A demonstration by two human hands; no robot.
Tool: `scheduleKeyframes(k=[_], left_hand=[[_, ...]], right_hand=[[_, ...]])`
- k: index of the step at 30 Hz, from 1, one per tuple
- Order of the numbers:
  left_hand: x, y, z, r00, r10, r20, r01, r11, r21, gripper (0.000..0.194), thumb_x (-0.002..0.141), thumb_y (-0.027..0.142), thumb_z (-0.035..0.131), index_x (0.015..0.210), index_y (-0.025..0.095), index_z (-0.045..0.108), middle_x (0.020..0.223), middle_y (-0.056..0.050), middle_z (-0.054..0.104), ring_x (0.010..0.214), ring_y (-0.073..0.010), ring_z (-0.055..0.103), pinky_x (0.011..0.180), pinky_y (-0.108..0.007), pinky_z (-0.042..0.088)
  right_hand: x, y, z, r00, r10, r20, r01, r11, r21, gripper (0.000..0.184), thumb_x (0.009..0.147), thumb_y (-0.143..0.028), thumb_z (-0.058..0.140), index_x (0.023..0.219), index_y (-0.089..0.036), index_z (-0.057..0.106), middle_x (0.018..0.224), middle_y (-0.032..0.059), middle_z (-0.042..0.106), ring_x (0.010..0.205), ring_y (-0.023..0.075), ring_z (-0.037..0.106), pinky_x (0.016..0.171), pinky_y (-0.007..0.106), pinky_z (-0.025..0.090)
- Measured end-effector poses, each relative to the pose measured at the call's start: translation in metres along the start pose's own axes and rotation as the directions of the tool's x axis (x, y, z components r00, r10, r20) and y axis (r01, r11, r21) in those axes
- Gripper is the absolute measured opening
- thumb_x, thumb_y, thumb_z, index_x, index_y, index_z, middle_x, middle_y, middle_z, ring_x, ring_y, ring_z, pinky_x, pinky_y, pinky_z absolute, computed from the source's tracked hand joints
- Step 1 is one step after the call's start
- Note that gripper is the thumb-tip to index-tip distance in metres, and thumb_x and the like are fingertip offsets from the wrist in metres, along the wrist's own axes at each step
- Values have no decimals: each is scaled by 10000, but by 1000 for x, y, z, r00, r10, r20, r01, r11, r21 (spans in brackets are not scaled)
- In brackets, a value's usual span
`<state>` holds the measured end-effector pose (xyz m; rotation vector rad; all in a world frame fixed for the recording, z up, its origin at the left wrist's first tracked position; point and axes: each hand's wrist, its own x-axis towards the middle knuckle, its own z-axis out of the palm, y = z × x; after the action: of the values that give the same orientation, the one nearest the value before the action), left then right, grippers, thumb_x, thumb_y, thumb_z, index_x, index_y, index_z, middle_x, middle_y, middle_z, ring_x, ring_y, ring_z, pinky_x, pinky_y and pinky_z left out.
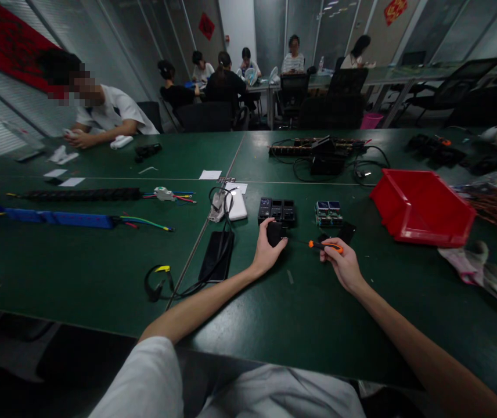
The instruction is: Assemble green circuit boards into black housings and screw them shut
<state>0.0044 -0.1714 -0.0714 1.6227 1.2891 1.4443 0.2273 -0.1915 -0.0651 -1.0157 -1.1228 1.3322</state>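
My left hand [268, 248] is closed around a small black device housing [276, 233], holding it just above the green table. In my right hand [339, 260] is a screwdriver [330, 247] with an orange and black handle; its thin shaft points left toward the housing. Whether the tip touches it I cannot tell. Right behind my left hand stands a row of black device housings [277, 210]. Several small circuit boards with screens [328, 213] sit behind my right hand, and a flat black piece [346, 232] lies beside that hand.
A red bin [422, 206] stands at the right, near a glove [470, 264]. Left of my hands lie a black phone [216, 255], a looped black cable [157, 284] and a white power bank [237, 204]. Wired strips [83, 219] lie farther left. A person [109, 110] sits across the table.
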Motion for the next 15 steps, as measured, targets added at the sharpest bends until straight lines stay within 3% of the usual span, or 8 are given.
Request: scheduleKeyframes(k=[15], left_hand=[[-1, 1, 0, 1000, -2, -11, 2, 1000, 9, 591, 775, 244, 627, 1296, 262, 350, 1243, -61, 479, 1144, -196, 499, 1040, -389, 364]], right_hand=[[-3, -7, 4, 1000, 5, -10, -5, 999, -31, 206, 777, -312, 662, 928, -185, 601, 712, 9, 599, 630, 154, 576, 606, 303, 466]])
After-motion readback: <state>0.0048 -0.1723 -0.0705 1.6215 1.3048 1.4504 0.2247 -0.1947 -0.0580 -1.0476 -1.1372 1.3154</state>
